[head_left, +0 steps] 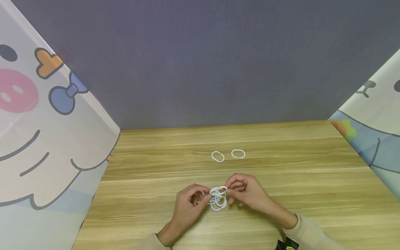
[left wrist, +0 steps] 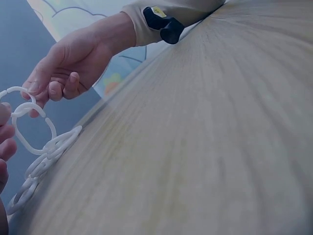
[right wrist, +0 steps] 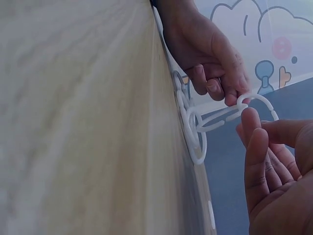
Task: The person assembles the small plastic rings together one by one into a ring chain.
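Note:
White oval plastic links, each with a small gap in its rim, hang together as a chain (left wrist: 51, 152) between the hands. My left hand (head_left: 186, 205) pinches the left part of the uppermost link (head_left: 218, 188) between thumb and index finger. From the other side, my right hand (head_left: 249, 192) pinches the right end of that same link with thumb and forefinger. This link is raised off the table, as the right wrist view shows. Its neighbour slants down from it, and the lower links lie bunched on the tabletop. Some links overlap, and fingertips hide parts of them.
Two separate white links, a left one (head_left: 212, 156) and a right one (head_left: 238, 150), lie on the wooden table (head_left: 156, 152) beyond the hands. A grey panel (head_left: 218, 69) rises behind the table. Cartoon-printed panels flank it. A dark device sits on the right sleeve.

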Demonstrator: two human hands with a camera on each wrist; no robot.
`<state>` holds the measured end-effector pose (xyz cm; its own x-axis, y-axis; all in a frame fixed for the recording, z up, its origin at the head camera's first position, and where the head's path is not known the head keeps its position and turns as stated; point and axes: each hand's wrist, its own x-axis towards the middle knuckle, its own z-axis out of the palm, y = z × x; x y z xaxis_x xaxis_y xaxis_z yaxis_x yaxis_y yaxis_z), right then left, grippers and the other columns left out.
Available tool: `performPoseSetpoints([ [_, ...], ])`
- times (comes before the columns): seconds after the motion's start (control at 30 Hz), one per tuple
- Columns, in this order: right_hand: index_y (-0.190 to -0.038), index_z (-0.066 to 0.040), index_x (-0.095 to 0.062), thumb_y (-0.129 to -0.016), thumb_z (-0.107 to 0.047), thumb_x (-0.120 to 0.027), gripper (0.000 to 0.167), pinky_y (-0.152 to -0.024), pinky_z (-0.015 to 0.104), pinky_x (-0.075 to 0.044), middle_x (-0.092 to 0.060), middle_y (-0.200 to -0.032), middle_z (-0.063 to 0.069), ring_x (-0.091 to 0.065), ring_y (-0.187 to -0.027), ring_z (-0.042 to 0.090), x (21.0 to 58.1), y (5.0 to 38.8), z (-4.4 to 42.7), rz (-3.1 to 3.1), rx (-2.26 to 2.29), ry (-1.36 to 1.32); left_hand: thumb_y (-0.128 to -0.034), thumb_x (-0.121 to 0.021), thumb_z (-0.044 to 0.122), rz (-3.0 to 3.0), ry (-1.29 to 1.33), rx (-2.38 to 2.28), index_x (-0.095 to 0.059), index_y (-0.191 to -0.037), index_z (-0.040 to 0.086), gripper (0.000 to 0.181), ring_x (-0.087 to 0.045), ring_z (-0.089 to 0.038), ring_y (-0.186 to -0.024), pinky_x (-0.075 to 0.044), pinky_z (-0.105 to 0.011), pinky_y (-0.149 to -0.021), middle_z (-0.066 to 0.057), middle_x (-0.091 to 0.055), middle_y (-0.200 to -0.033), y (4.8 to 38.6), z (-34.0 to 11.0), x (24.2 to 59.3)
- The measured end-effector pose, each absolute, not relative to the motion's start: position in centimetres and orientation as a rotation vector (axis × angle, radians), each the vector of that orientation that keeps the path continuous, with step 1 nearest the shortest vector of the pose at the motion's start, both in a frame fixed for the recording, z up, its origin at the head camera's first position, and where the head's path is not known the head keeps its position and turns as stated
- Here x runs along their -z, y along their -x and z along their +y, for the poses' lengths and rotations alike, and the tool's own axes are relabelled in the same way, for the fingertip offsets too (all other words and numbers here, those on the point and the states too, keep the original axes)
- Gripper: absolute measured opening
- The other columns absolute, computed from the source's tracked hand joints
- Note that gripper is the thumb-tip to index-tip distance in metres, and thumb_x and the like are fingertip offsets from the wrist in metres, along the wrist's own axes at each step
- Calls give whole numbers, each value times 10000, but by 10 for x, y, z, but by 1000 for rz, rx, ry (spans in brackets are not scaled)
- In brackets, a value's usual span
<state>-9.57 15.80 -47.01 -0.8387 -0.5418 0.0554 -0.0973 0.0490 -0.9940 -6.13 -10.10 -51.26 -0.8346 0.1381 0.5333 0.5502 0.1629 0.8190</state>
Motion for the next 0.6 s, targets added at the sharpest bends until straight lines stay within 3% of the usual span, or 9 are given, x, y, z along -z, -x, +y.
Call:
performPoseSetpoints([
  [0.17, -1107, 152, -660, -1013, 40, -741, 167, -492, 190, -521, -763, -1012, 351, -763, -706, 129, 470, 95, 156, 2006, 1836, 617, -896, -885, -35, -2096, 678, 1702, -795, -1005, 107, 200, -557, -17, -647, -430, -160, -473, -40, -761, -850, 62, -101, 514],
  [0.3, -1085, 104, -692, -1003, 36, -757, 125, -500, 179, -504, -748, -896, 322, -722, -688, 114, 470, 94, 155, 2022, 1822, 630, -895, -884, -37, -2097, 665, 1696, -795, -995, 126, 211, -542, -14, -635, -423, -153, -475, -29, -756, -835, 62, -101, 514],
  [0.43, -1047, 36, -722, -987, 38, -777, 82, -497, 172, -478, -719, -770, 225, -633, -641, 72, 470, 93, 155, 2067, 1795, 659, -906, -878, -32, -2103, 659, 1703, -793, -997, 132, 206, -534, -13, -634, -419, -150, -479, -21, -753, -831, 61, -101, 514],
  [0.6, -1030, 2, -735, -964, 65, -789, 106, -487, 175, -480, -724, -745, 134, -605, -614, 54, 471, 93, 155, 2112, 1771, 692, -914, -870, -31, -2103, 675, 1703, -790, -1004, 120, 194, -530, -7, -632, -424, -153, -476, -27, -753, -830, 61, -101, 514],
])
